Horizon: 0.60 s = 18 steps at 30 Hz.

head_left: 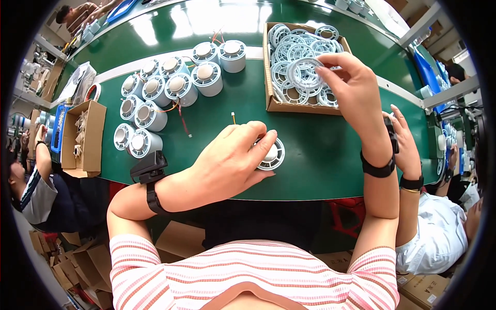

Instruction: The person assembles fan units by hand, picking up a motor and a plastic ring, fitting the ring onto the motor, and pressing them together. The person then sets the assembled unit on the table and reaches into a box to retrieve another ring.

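My left hand (227, 160) is closed around a round pale blue unit (278, 156) with a white domed centre and a slotted rim, at the table's near side; the fingers cover much of it. A short wire with a white plug (233, 117) sticks out beyond that hand. Over the open cardboard box (305, 107), my right hand (356, 88) pinches a pale blue plastic ring (305, 74) between thumb and fingers. Many similar slotted rings (289, 50) lie heaped in the box beneath it.
Several pale blue cylindrical units (206, 78) with domed tops and loose wires stand at the left of the green table (217, 113). Another cardboard box (93, 139) sits at the left edge beside a tape roll (93, 92). A co-worker's hand (405, 142) is close to my right forearm.
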Tool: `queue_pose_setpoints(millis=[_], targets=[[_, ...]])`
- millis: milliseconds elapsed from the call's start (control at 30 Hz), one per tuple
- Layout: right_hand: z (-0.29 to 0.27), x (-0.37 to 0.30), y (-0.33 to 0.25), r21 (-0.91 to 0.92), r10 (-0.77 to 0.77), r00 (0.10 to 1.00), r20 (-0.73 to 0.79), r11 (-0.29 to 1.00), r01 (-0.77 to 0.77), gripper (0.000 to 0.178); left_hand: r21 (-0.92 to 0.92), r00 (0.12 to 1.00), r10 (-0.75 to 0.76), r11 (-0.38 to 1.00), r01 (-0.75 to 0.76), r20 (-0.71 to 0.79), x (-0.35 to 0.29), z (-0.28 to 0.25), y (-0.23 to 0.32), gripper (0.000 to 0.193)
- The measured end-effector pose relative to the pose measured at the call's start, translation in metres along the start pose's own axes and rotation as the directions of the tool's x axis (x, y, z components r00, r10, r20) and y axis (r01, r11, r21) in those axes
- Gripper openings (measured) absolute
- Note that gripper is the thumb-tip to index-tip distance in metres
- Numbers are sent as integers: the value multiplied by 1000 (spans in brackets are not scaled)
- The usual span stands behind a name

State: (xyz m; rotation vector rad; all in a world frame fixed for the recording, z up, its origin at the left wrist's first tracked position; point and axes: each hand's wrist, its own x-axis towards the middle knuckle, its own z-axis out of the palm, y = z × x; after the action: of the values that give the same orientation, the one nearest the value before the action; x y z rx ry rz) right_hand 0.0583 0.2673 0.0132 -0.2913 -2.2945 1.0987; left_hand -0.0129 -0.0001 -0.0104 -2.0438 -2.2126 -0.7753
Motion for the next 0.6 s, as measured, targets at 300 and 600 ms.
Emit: queue_pose_setpoints(millis=[300, 600], targets=[[-23, -36, 10, -36, 91, 982, -163, 995, -98, 14, -143, 991, -125, 981, 131, 52, 5, 20, -5, 73], [-26, -115, -3, 2, -236, 949, 211, 970, 241, 25, -465, 887, -295, 767, 442, 356, 9, 7, 1, 79]])
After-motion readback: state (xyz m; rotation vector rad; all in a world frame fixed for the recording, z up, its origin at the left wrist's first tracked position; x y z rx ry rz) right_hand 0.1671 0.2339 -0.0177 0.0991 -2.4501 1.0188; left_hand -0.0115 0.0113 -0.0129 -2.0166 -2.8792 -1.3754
